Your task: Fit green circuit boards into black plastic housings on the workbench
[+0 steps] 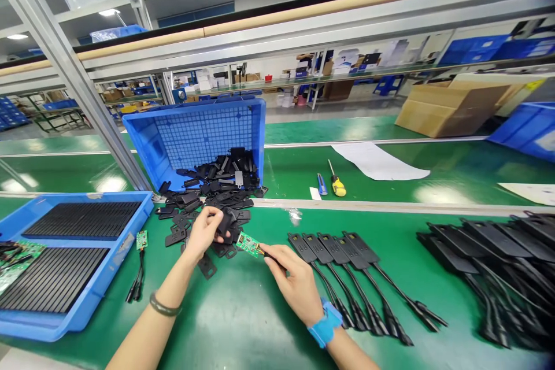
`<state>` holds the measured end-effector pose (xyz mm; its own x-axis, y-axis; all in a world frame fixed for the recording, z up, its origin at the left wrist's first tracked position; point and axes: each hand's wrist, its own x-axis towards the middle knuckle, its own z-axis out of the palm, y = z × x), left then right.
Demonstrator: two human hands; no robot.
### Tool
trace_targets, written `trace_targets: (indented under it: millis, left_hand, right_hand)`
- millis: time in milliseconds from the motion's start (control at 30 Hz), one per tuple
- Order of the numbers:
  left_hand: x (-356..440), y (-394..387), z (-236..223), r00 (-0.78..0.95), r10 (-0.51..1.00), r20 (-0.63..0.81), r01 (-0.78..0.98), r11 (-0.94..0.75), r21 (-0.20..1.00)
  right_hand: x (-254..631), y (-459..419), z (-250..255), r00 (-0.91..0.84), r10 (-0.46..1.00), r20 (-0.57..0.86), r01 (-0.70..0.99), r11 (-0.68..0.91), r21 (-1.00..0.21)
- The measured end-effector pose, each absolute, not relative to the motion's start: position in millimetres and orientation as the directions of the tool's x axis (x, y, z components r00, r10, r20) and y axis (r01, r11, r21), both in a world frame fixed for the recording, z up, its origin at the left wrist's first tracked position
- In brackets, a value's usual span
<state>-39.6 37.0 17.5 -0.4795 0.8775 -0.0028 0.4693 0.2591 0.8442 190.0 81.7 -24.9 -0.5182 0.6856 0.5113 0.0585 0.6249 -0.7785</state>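
My left hand [207, 230] is closed on a black plastic case part [224, 223], above the near edge of a heap of similar parts. Between thumb and fingers, my right hand [288, 272] grips the cable end of a green circuit board [248, 244]. The board points left toward the case part, apart from it. Most of the cable is hidden under my right hand. To the right, several black cased units [333, 248] lie in a row, their cables trailing toward me. Another circuit board with cables [141, 240] rests on the green table at left.
A blue crate [261, 133] lies tipped on its side, black parts [191, 199] spilling out. At left stands a blue tray [93, 300] with black strips. A yellow screwdriver [338, 186], a blue cutter [321, 184] and white paper [381, 162] lie behind. More cased units [489, 248] crowd the right.
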Motion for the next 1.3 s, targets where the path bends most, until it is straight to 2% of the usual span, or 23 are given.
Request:
trace_targets:
  millis: [100, 167, 233, 300, 367, 500, 900, 1067, 1167, 1300]
  left_hand:
    - [-6.6, 28.2, 15.5, -0.342, 0.926, -0.159, 0.276, 0.260, 0.925]
    - [6.5, 22.5, 11.4, -0.252, 0.942, -0.219, 0.029, 0.234, 0.972]
    - [12.7, 18.2, 5.6, -0.176, 0.965, -0.193, -0.229, 0.151, 0.962]
    - [14.7, 15.8, -1.1, -0.166, 0.979, -0.118, -0.342, 0.055, 0.938]
    - [15.6, 14.7, -7.7, -0.202, 0.976, -0.082, -0.357, 0.005, 0.934]
    - [20.2, 13.9, -17.3, -0.262, 0.958, -0.114, -0.373, 0.009, 0.928]
    - [35.3, 13.6, -19.6, -0.191, 0.977, -0.098, -0.469, -0.003, 0.883]
    - [44.6, 19.3, -29.4, -0.337, 0.931, -0.143, -0.480, -0.039, 0.877]
    - [47.4, 21.5, -33.9, -0.402, 0.904, -0.149, -0.457, -0.057, 0.888]
    - [47.2, 21.2, -33.2, -0.449, 0.885, -0.127, -0.381, -0.061, 0.923]
  right_hand:
    - [190.7, 80.1, -23.3, -0.515, 0.645, 0.565, 0.052, 0.681, -0.731]
    - [191.3, 79.9, -23.0, -0.527, 0.624, 0.577, 0.043, 0.698, -0.715]
    - [192.0, 80.0, -22.8, -0.532, 0.624, 0.573, 0.040, 0.694, -0.719]
    - [192.4, 80.1, -22.4, -0.534, 0.641, 0.552, 0.047, 0.674, -0.737]
    - [192.7, 80.0, -22.5, -0.540, 0.657, 0.525, 0.056, 0.651, -0.757]
    - [193.1, 79.6, -25.3, -0.530, 0.679, 0.508, 0.059, 0.627, -0.777]
    - [192.7, 77.0, -29.2, -0.542, 0.689, 0.481, 0.096, 0.619, -0.779]
    - [187.8, 73.6, -36.2, -0.565, 0.682, 0.464, 0.109, 0.620, -0.777]
    - [185.9, 73.0, -38.8, -0.578, 0.715, 0.394, 0.147, 0.566, -0.811]
    - [186.2, 76.2, -39.3, -0.595, 0.783, 0.181, 0.246, 0.391, -0.887]
